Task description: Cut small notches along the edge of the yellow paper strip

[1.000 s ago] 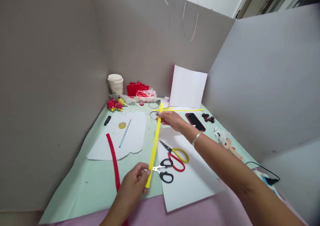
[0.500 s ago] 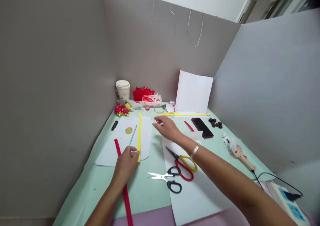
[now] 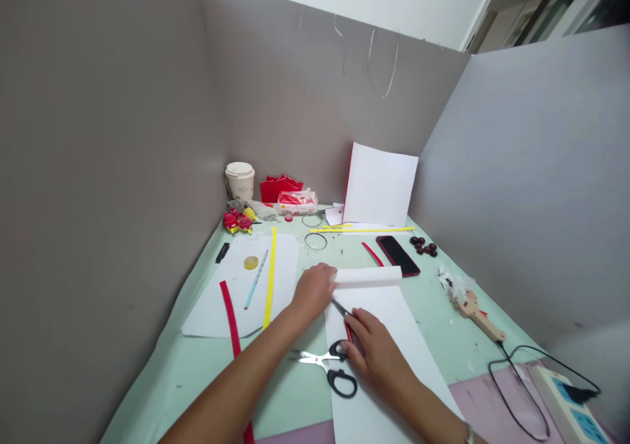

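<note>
My left hand [image 3: 315, 291] has crossed toward the middle, its fingers closed at the upper left edge of a long white paper sheet [image 3: 388, 329]. The far end of that sheet curls up into a roll. Just below, my right hand [image 3: 377, 349] is closed around the scissors with red and yellow handles, mostly covering them. Their dark blades [image 3: 339, 307] point up and left toward my left fingertips. Black-handled scissors [image 3: 341, 383] lie slightly open beside my right hand, partly over the sheet. A yellow strip [image 3: 270, 280] and a red strip [image 3: 230, 316] lie to the left.
On the left paper [image 3: 211, 316] rest a pencil [image 3: 256, 280] and a tape roll [image 3: 251, 262]. A metal ring [image 3: 315, 241] and a phone [image 3: 398, 256] lie beyond my hands. At right are a glue gun [image 3: 477, 314], its cable and a power strip [image 3: 566, 398]. A lidded cup [image 3: 240, 181] stands behind.
My left hand left the yellow strip and moved right to the white sheet. My right hand came back from beyond the sheet and took hold of the red-and-yellow scissors. A metal ring now shows.
</note>
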A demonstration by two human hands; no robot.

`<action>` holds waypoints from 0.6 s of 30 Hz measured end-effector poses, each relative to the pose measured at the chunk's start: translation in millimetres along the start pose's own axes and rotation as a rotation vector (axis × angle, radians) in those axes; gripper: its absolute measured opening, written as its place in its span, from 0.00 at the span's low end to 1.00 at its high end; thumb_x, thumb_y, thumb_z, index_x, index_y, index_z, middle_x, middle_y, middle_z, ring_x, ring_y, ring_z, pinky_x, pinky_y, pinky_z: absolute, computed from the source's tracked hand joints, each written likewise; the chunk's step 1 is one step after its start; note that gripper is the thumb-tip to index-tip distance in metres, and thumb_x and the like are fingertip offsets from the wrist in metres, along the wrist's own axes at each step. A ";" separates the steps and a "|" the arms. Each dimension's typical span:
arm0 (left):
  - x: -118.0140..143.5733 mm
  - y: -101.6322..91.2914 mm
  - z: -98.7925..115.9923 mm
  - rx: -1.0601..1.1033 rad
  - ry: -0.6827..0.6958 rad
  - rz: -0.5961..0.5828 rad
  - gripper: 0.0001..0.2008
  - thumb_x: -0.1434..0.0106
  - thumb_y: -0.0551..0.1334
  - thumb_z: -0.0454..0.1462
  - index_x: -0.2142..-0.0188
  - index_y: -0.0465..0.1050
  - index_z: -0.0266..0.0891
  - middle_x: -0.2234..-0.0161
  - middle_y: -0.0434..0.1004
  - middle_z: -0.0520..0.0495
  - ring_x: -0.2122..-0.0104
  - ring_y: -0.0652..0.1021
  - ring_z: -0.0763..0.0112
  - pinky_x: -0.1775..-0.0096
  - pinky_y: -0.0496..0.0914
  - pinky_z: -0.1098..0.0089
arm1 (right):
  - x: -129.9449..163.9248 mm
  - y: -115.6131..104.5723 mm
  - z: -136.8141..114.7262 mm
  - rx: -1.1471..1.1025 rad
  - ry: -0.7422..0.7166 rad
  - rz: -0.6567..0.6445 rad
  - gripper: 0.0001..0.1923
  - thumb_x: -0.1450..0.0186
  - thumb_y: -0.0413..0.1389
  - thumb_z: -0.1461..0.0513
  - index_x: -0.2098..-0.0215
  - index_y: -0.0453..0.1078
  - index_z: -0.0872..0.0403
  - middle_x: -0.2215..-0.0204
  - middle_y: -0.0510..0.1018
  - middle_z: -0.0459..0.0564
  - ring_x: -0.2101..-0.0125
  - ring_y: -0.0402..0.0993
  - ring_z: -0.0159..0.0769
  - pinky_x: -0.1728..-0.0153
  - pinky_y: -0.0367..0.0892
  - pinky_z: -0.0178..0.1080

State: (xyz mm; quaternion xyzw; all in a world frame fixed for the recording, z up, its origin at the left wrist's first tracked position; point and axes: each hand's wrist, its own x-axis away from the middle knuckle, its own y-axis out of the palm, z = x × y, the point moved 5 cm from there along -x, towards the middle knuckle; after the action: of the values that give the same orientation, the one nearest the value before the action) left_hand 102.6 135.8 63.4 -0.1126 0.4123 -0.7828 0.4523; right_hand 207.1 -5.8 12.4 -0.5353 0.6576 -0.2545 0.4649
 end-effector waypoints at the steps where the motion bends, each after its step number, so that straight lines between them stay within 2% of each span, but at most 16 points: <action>1: -4.2 2.2 -3.5 -0.013 -0.015 -0.010 0.10 0.41 0.59 0.33 0.60 0.75 0.40 0.59 0.77 0.39 0.56 0.75 0.55 0.53 0.63 0.62 | 1.7 -1.4 0.0 0.008 -0.003 0.003 0.20 0.36 0.56 0.60 0.46 0.68 0.55 0.46 0.69 0.63 0.45 0.65 0.57 0.46 0.63 0.59; 6: -5.2 -9.4 -21.0 -0.048 -0.103 0.000 0.09 0.39 0.56 0.36 0.62 0.74 0.42 0.63 0.78 0.43 0.61 0.75 0.59 0.60 0.62 0.67 | 9.0 -15.0 6.0 0.045 0.020 0.015 0.21 0.35 0.55 0.63 0.44 0.65 0.56 0.44 0.67 0.64 0.44 0.64 0.54 0.46 0.65 0.56; 9: 4.4 -22.8 -30.5 -0.054 -0.197 0.015 0.08 0.40 0.56 0.38 0.66 0.74 0.42 0.69 0.77 0.47 0.65 0.75 0.62 0.65 0.62 0.70 | 10.2 -20.9 7.1 0.065 0.024 -0.013 0.18 0.36 0.55 0.65 0.47 0.67 0.57 0.49 0.71 0.63 0.48 0.67 0.53 0.49 0.67 0.55; 14: 36.5 -43.1 -44.2 -0.031 -0.356 0.073 0.11 0.42 0.56 0.43 0.65 0.73 0.42 0.75 0.74 0.50 0.72 0.74 0.64 0.69 0.61 0.70 | 4.6 -24.3 -1.4 0.083 -0.005 -0.108 0.17 0.37 0.57 0.66 0.50 0.69 0.54 0.56 0.75 0.56 0.56 0.71 0.47 0.55 0.71 0.48; 18: 66.2 -52.5 -59.1 0.016 -0.494 0.156 0.12 0.43 0.57 0.45 0.66 0.73 0.42 0.78 0.74 0.52 0.75 0.74 0.64 0.72 0.62 0.70 | -6.4 -24.9 -4.2 0.091 0.003 -0.165 0.14 0.37 0.55 0.68 0.52 0.69 0.54 0.58 0.75 0.55 0.58 0.71 0.45 0.57 0.69 0.47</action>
State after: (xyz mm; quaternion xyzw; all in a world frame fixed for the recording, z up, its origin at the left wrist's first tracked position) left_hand 0.4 128.1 52.1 -0.2649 0.2905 -0.6975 0.5991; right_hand 215.0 -7.9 37.1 -0.5657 0.5998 -0.3225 0.4650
